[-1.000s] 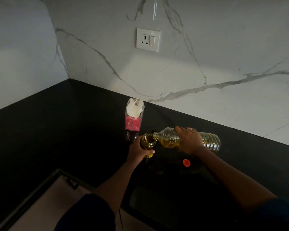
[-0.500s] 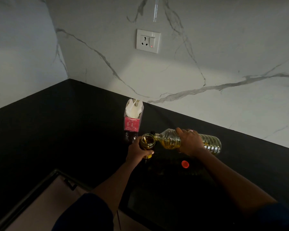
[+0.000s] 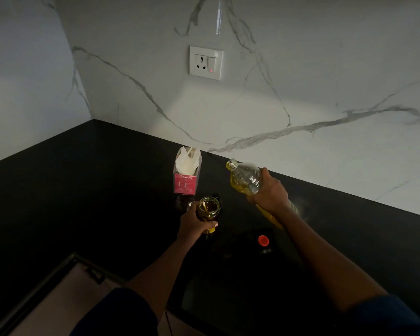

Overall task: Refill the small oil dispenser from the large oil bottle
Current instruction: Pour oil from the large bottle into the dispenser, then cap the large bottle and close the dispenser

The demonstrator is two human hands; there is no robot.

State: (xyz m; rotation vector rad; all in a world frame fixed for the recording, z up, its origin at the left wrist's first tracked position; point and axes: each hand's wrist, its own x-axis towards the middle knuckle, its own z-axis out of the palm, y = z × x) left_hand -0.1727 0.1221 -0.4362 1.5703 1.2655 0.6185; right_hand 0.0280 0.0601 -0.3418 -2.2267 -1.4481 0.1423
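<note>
The small oil dispenser [image 3: 209, 209], an open glass jar with dark yellow oil inside, stands on the black counter [image 3: 83, 190]. My left hand [image 3: 195, 224] grips its body from the left. My right hand [image 3: 269, 192] grips the large clear oil bottle [image 3: 245, 179] round its middle. The bottle is raised and tilted with its open neck pointing up and left, away from the jar. Yellow oil lies in its lower part. The bottle's red cap [image 3: 263, 240] lies on the counter below my right forearm.
A pink tissue box [image 3: 186, 177] with white tissue sticking out stands just behind the dispenser. A small dark cap [image 3: 215, 196] sits behind the jar. The marble wall carries a white socket [image 3: 206, 62]. A counter edge and an opening [image 3: 58, 294] are at lower left.
My right hand has lifted the large bottle's mouth off the dispenser's rim and swung the neck upward. The left hand keeps holding the dispenser in place.
</note>
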